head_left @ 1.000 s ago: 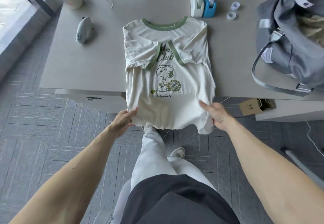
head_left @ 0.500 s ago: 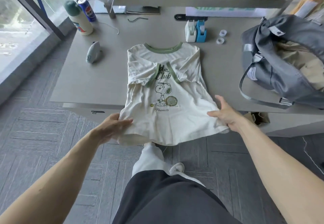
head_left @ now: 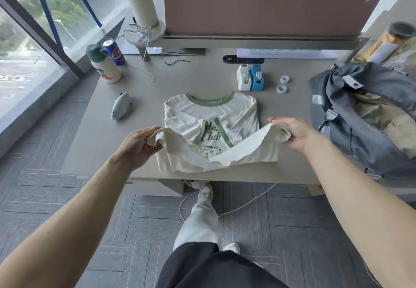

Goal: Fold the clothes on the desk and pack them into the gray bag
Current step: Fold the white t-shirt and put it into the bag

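A cream T-shirt [head_left: 211, 116] with a green collar and a cartoon print lies on the grey desk [head_left: 171, 80], sleeves folded inward. My left hand [head_left: 139, 144] grips the hem's left corner and my right hand [head_left: 292, 133] grips its right corner. The hem is lifted off the desk and hangs over the print between my hands. The gray bag [head_left: 360, 125] sits open at the desk's right, with beige cloth inside.
On the desk stand a white and a blue tape dispenser [head_left: 249, 77], two tape rolls [head_left: 282, 84], a small handheld device [head_left: 120, 108], a bottle [head_left: 104, 67] and a soda can [head_left: 113, 51]. A brown partition [head_left: 265, 8] backs the desk. A cord [head_left: 243, 205] runs on the floor.
Both hands have raised the shirt's hem from below the desk edge and carried it up and forward over the printed chest. My view has tilted up.
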A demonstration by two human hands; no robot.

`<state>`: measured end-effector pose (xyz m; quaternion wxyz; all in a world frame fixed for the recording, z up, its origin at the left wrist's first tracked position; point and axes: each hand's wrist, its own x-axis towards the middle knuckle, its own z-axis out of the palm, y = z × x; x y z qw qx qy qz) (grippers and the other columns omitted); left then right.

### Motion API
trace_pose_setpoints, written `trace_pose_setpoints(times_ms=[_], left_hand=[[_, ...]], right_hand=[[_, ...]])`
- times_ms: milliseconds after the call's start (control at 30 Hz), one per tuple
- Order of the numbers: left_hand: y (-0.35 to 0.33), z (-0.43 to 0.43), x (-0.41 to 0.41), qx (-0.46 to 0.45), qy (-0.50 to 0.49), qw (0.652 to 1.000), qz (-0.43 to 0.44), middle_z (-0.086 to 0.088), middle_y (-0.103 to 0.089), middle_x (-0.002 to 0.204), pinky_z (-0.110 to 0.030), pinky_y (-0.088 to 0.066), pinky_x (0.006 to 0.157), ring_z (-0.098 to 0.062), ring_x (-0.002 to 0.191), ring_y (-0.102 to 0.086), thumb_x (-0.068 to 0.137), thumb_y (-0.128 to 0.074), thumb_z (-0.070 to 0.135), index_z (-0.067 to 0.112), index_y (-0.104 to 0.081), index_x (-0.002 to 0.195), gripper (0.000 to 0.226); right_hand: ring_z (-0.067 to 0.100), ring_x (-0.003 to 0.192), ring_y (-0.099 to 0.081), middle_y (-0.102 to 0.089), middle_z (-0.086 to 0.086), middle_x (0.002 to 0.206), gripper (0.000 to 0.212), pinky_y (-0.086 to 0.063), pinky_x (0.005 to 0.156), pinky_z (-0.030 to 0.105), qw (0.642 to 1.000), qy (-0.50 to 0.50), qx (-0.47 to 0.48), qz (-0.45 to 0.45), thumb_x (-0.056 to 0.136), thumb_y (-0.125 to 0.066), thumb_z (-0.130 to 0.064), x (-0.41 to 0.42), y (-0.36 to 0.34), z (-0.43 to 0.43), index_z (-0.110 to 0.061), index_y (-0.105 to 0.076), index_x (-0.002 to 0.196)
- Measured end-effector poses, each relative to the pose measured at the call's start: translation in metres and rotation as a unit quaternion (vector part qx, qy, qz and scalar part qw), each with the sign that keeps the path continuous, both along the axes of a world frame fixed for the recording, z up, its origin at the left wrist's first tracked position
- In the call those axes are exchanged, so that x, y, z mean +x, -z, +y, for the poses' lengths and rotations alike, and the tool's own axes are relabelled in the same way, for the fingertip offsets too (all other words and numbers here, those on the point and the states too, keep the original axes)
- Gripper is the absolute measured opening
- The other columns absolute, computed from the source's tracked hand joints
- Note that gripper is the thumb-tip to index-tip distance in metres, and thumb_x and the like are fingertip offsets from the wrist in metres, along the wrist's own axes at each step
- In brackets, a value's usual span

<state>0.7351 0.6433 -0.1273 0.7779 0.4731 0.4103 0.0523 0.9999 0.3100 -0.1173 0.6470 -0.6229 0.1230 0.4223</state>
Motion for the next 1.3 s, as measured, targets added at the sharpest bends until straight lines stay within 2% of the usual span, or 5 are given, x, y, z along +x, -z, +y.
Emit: trace_pose_setpoints(times_ms=[467,767,867,967,1300], left_hand=[[0.076,0.118,0.138,0.005,0.049,0.993,0.104,-0.011,-0.066,0.095,-0.042,-0.051,0.097,-0.025,0.095,-0.064,0.076,-0.056,-0.021,0.008,-0.066,0.11,0.046],[0.123,0.141,0.188,0.233,0.041,0.929,0.284,-0.008,-0.053,0.06,-0.032,-0.053,0.057,-0.02,0.055,-0.052,0.078,-0.07,0.049,0.008,-0.062,0.068,0.043],[0.132,0.149,0.189,0.32,0.069,0.879,0.346,-0.011,-0.063,0.072,-0.04,-0.052,0.07,-0.028,0.072,-0.06,0.076,-0.063,0.062,0.005,-0.063,0.076,0.057],[0.137,0.145,0.18,0.351,0.077,0.866,0.347,-0.006,-0.065,0.099,-0.036,-0.046,0.081,-0.027,0.099,-0.06,0.08,-0.065,0.066,0.01,-0.062,0.104,0.062],[0.121,0.097,0.128,0.207,0.174,0.885,0.379,-0.007,-0.071,0.096,-0.039,-0.056,0.073,-0.027,0.089,-0.068,0.06,-0.087,0.05,0.009,-0.068,0.098,0.059]], right_hand=[[0.027,0.089,-0.065,-0.064,0.014,0.099,0.055,-0.061,0.072,0.036,0.989,0.114,-0.081,0.041,0.058,-0.03,0.016,0.134,0.08,0.109,0.001,-0.06,0.102],[0.019,0.043,-0.056,-0.065,0.01,0.059,0.032,-0.055,0.056,0.035,0.862,-0.073,-0.442,-0.236,0.085,-0.062,-0.031,0.152,0.116,0.127,-0.013,-0.062,0.058],[0.018,0.051,-0.062,-0.073,0.011,0.082,0.018,-0.061,0.065,0.039,0.888,-0.024,-0.409,-0.21,0.083,-0.063,-0.027,0.158,0.122,0.13,-0.015,-0.071,0.094],[0.021,0.096,-0.067,-0.07,-0.001,0.111,0.071,-0.054,0.091,0.039,0.899,-0.054,-0.38,-0.212,0.077,-0.07,-0.035,0.155,0.129,0.131,-0.027,-0.041,0.141],[0.037,0.109,-0.054,-0.054,0.016,0.118,0.041,-0.047,0.092,0.048,0.696,-0.279,-0.364,-0.553,0.077,-0.066,-0.016,0.097,0.131,0.167,-0.013,-0.064,0.118]])
